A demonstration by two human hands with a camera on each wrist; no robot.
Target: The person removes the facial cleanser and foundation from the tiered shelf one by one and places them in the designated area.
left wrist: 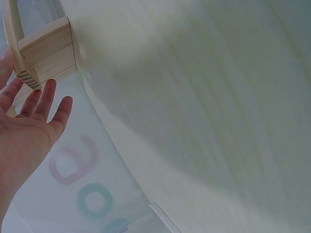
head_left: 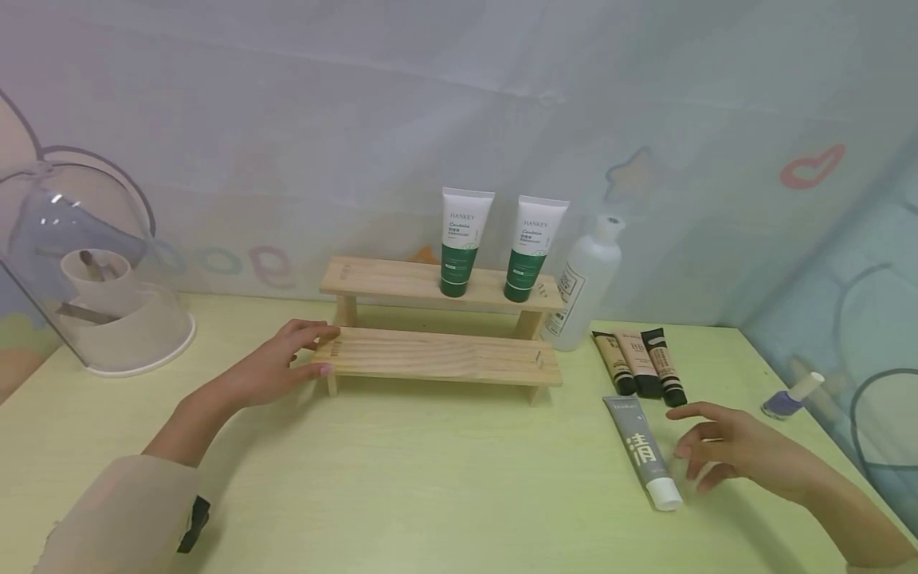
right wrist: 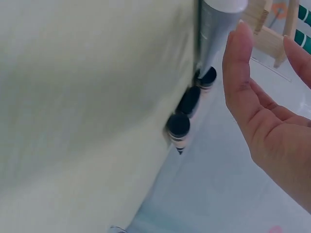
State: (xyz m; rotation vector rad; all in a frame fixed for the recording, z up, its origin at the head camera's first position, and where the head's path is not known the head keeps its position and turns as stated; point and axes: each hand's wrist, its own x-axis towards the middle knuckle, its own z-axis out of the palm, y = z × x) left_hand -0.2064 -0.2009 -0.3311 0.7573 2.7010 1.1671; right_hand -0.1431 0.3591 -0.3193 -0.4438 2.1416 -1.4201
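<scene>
On the clock of the head view, the person's left hand (head_left: 268,371) sits between 8 and 9 o'clock, its forearm (head_left: 188,426) running in from lower left and its pale sleeve (head_left: 122,518) further back. It pinches the 9 o'clock end of the wooden rack's (head_left: 430,355) lower shelf: the thumb lies at the front edge, the fingers at the top and far side. In the left wrist view, the fingers are spread slightly and bent a little around the end.

The right hand (head_left: 753,454) hovers above the table (head_left: 430,494) near 4 o'clock, arm entering from the lower right. Its fingers are loosely bent and hold nothing, one stretched toward 10 o'clock. At its 9 o'clock, just beside the fingertips, lies the grey tube (head_left: 641,446), white cap pointing to 5 o'clock.

At the right hand's 10 o'clock, three small tubes (head_left: 637,359) lie side by side; between its 1 and 2 stands off a purple bottle (head_left: 789,400) with a pale cap. Two white-and-green tubes (head_left: 457,243) stand on the rack's upper shelf. A white bottle (head_left: 590,275) stands behind the rack toward 2 o'clock, and a clear-domed container (head_left: 168,323) is near the left hand's 10.
</scene>
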